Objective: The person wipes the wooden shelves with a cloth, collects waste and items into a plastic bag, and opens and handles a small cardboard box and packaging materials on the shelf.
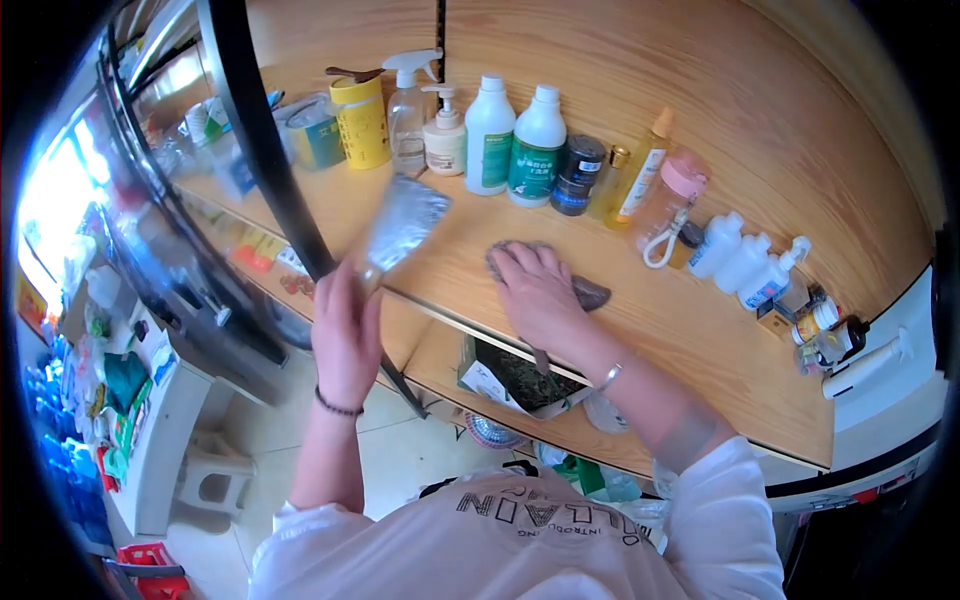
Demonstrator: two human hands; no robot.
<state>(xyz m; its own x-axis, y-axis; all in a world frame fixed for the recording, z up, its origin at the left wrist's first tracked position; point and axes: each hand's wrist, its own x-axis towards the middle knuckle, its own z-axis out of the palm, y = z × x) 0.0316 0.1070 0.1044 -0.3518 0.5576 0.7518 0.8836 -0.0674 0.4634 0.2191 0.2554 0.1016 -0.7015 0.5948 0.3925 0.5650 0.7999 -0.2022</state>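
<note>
My left hand is closed on a shiny, silvery flat object, smeared by motion, raised at the shelf's front edge near the black upright. On the wooden shelf, my right hand presses a dark grey cloth against the surface. The cloth shows beyond my fingertips and to the right of the hand. Behind my hands stand a clear spray bottle, a pump bottle, two white bottles with green labels and a dark jar.
A yellow canister stands at the back left. Toward the right are a pink-lidded bottle, white bottles and small containers. The black upright rises at the left. Below, a lower shelf holds a box. A white stool stands on the floor.
</note>
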